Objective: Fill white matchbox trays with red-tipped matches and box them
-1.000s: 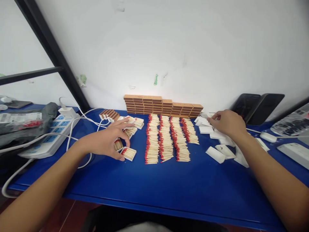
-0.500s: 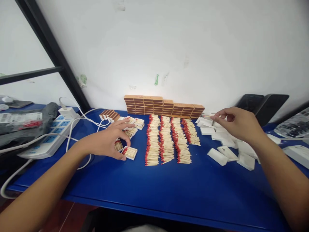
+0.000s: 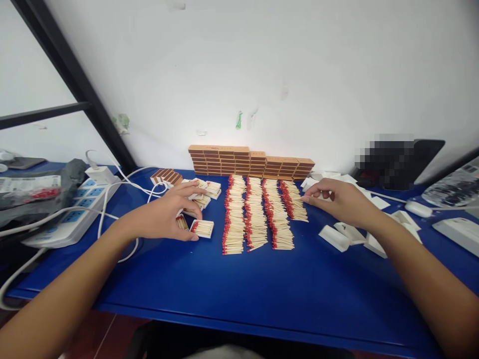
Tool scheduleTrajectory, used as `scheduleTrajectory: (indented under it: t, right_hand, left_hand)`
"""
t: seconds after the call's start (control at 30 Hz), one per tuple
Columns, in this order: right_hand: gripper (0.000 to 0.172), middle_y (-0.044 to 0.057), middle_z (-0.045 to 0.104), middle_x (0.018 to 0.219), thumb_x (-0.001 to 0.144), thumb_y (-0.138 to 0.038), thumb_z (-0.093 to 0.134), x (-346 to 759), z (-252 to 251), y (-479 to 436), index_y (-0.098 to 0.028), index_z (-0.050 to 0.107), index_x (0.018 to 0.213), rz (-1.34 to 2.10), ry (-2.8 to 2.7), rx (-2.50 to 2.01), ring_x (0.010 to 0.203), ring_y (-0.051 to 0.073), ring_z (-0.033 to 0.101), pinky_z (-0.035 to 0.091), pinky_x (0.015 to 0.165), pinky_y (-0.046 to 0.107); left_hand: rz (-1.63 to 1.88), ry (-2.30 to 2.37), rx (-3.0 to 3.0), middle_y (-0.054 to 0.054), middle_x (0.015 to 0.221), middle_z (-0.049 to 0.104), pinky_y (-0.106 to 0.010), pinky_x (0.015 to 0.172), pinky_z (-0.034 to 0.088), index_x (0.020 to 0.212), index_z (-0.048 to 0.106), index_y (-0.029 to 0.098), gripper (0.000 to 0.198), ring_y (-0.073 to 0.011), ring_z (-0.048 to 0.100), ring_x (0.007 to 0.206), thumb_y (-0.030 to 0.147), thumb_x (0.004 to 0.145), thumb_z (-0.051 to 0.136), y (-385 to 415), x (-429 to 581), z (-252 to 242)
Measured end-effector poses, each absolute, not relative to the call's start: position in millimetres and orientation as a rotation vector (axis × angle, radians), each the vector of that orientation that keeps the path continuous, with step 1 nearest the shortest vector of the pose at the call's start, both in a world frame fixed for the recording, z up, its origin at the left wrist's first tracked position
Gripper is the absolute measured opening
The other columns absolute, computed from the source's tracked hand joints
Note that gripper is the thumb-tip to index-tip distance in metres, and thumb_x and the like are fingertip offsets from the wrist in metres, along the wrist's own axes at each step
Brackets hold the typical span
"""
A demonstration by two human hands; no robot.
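My left hand (image 3: 168, 212) hovers over the left group of matchbox trays, with its thumb and fingers spread apart. Its thumb lies along the near edge of a white matchbox tray (image 3: 204, 228) filled with red-headed matches. More filled trays (image 3: 213, 188) lie behind it, partly covered by the fingers. My right hand (image 3: 335, 202) is at the right end of the fourth row of matches (image 3: 294, 202), thumb and forefinger pinched together. Whatever may be between those fingertips is too small to make out. Three longer rows of matches (image 3: 235, 219) lie to the left.
A stepped wall of stacked matchboxes (image 3: 224, 162) stands against the white wall. Loose white trays (image 3: 334, 238) lie around my right forearm. At left are brown-sided matchboxes (image 3: 166, 177), a power strip (image 3: 80, 214) and white cables. Dark devices (image 3: 422, 159) lean at the back right.
My right hand has moved left and slightly toward me, from the pile of white trays to the ends of the fourth match row. My left hand stays by the filled tray. The view has shifted slightly.
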State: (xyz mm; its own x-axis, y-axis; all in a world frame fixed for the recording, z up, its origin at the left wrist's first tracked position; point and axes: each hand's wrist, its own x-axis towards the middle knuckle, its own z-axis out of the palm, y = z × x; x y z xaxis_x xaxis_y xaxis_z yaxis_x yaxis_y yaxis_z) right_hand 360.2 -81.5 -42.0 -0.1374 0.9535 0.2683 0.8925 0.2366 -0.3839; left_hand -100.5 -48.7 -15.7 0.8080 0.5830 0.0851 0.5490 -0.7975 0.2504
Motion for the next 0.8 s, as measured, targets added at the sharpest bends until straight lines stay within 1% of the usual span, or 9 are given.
scheduleTrajectory:
  t: [0.07,0.17,0.3,0.43,0.57,0.7,0.8]
  right_hand:
    - [0.053,0.007,0.074,0.088,0.088,-0.078,0.060,360,-44,-81,-0.028,0.079,0.086,0.218,-2.100,-1.694,0.079,0.025,0.061,0.046,0.070,0.039]
    - [0.049,0.008,0.075,0.092,0.089,-0.072,0.061,365,-46,-79,-0.028,0.080,0.087,0.202,-2.148,-1.694,0.083,0.028,0.063,0.047,0.072,0.040]
    - [0.042,0.010,0.075,0.095,0.092,-0.063,0.060,383,-48,-76,-0.027,0.080,0.097,0.041,-2.148,-1.701,0.089,0.031,0.064,0.047,0.078,0.044]
    - [0.044,0.011,0.071,0.094,0.089,-0.060,0.061,396,-57,-73,-0.025,0.079,0.109,-0.086,-2.176,-1.732,0.098,0.034,0.062,0.048,0.087,0.047]
    - [0.041,0.012,0.069,0.091,0.089,-0.052,0.062,401,-60,-73,-0.021,0.079,0.110,-0.110,-2.213,-1.870,0.096,0.033,0.063,0.048,0.085,0.043]
    - [0.037,0.015,0.070,0.095,0.091,-0.043,0.063,407,-47,-78,-0.015,0.078,0.108,-0.046,-2.208,-2.043,0.092,0.031,0.064,0.046,0.080,0.040]
    - [0.037,0.015,0.071,0.094,0.092,-0.045,0.062,411,-39,-81,-0.014,0.078,0.103,-0.014,-2.180,-2.099,0.086,0.028,0.064,0.045,0.077,0.038]
  left_hand:
    - [0.265,0.920,2.760,-0.007,0.163,0.050,-0.062,0.133,0.026,0.096,0.081,0.027,0.034,-0.0402,0.033,0.160,0.054,0.077,0.088,-49,-99,-16]
    - [0.291,0.960,2.745,-0.007,0.163,0.051,-0.060,0.133,0.027,0.096,0.080,0.026,0.035,-0.0386,0.033,0.160,0.056,0.079,0.086,-49,-98,-18]
    - [0.351,0.960,2.742,-0.005,0.161,0.053,-0.056,0.134,0.028,0.096,0.079,0.027,0.032,-0.0361,0.037,0.158,0.055,0.081,0.084,-49,-98,-20]
    - [0.366,0.968,2.759,-0.006,0.161,0.054,-0.058,0.133,0.029,0.098,0.079,0.027,0.033,-0.0363,0.039,0.157,0.056,0.082,0.083,-48,-98,-23]
    - [0.357,0.963,2.773,-0.006,0.159,0.055,-0.061,0.133,0.026,0.097,0.078,0.027,0.032,-0.0359,0.039,0.157,0.056,0.083,0.082,-46,-99,-24]
    - [0.402,0.957,2.776,-0.008,0.158,0.056,-0.059,0.130,0.033,0.100,0.078,0.026,0.035,-0.0361,0.042,0.155,0.057,0.083,0.082,-44,-99,-25]
    - [0.418,0.951,2.790,-0.009,0.157,0.056,-0.059,0.128,0.037,0.099,0.078,0.026,0.035,-0.0362,0.042,0.155,0.057,0.083,0.082,-44,-99,-27]
